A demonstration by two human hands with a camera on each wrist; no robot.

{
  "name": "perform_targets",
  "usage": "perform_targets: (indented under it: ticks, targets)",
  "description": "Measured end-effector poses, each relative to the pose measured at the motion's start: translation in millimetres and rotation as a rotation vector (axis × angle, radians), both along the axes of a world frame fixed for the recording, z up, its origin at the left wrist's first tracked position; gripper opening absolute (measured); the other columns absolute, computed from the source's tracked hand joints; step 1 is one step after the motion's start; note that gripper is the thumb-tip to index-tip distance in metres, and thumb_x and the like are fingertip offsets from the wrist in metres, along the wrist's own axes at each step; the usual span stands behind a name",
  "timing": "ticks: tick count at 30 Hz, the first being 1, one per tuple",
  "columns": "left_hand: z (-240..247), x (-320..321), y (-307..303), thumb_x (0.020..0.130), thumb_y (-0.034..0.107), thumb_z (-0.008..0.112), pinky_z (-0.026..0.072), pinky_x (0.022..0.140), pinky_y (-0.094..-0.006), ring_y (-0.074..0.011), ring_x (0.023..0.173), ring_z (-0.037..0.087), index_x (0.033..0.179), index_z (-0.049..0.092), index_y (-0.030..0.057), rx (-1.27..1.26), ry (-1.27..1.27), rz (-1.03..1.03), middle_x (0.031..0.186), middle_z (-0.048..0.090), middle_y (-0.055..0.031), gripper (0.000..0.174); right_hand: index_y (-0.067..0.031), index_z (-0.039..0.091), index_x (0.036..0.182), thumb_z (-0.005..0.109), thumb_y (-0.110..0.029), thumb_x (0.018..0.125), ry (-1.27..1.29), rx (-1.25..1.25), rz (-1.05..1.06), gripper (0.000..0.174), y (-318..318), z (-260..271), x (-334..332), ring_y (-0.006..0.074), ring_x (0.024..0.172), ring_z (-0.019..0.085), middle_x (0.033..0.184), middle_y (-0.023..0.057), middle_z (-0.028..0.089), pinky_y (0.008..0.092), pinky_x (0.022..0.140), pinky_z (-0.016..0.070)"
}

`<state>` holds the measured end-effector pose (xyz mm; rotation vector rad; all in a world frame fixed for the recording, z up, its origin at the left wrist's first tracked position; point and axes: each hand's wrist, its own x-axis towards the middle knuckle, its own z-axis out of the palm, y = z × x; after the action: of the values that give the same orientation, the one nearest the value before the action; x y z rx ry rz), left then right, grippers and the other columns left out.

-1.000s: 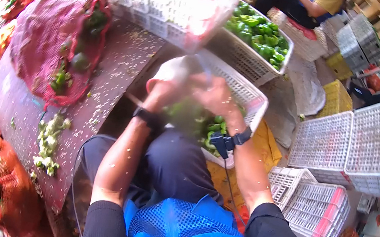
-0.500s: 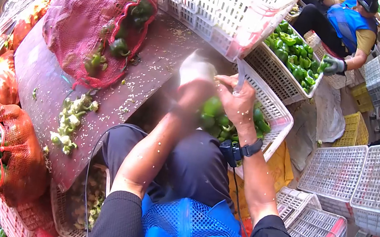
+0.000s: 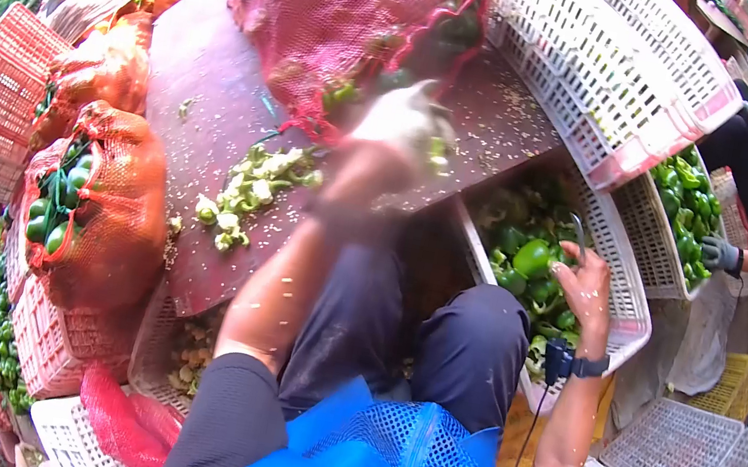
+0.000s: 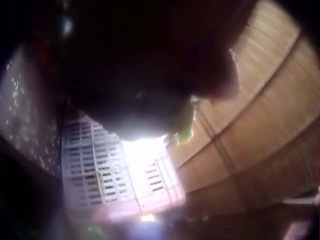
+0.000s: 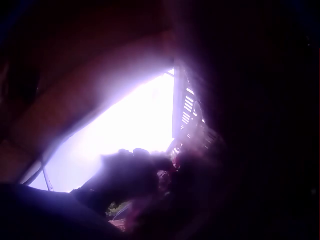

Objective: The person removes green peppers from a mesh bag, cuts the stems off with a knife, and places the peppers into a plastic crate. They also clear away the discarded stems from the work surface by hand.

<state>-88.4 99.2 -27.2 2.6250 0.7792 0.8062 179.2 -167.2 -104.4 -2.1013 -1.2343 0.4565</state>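
At near right, the bare right hand pinches a slim grey tool above glossy green peppers in a white plastic crate. Farther left, the white-gloved left hand is blurred over the reddish-brown flat board, a pale green piece at it; its fingers I cannot tell. Coring seems in hand, and the next move probably calls for another pepper from the pink mesh sack.

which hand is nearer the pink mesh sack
Left. The gloved left hand, blurred, is by the mouth of the sack, contact unclear; the right hand is farther off, over the crate of green peppers.
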Motion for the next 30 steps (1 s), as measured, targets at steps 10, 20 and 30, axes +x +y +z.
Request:
perform_targets:
  ticks: [10,20,30]
  targets:
    - [-15,-18,75,0.087,0.021,0.057,0.0550,0.068,-0.0433,-0.0315,0.077,0.069,0.088,0.067,0.0125,0.287,0.399,0.237,0.085,0.069,-0.0103,0.014,-0.0001,0.069,0.114,0.065,-0.016,0.096,0.965,0.058,-0.165,0.024,24,-16,-38,0.0053,0.055,0.055,0.085,0.0054,0.069,0.0176,0.044,0.0398]
    - [-47,31,141,0.078,0.034,0.067,0.0515,0.076,-0.0360,-0.0219,0.082,0.065,0.088,0.070,0.0223,0.659,0.659,-0.293,0.088,0.068,0.0004,0.015,-0.0008,0.058,0.116,0.059,-0.019,0.101,1.549,0.146,-0.274,0.023,-4,-41,-72,0.0121,0.058,0.061,0.085,0.0088,0.067,0.0221,0.044,0.0497]
    - [-28,17,120,0.089,0.037,0.063,0.0552,0.079,-0.0451,-0.0334,0.094,0.068,0.096,0.075,0.0176,0.287,0.773,-0.173,0.094,0.071,-0.0075,0.024,-0.0007,0.060,0.109,0.064,-0.016,0.099,1.303,0.136,-0.165,0.018,26,-15,-74,0.0092,0.057,0.058,0.081,0.0060,0.064,0.0218,0.044,0.0484]
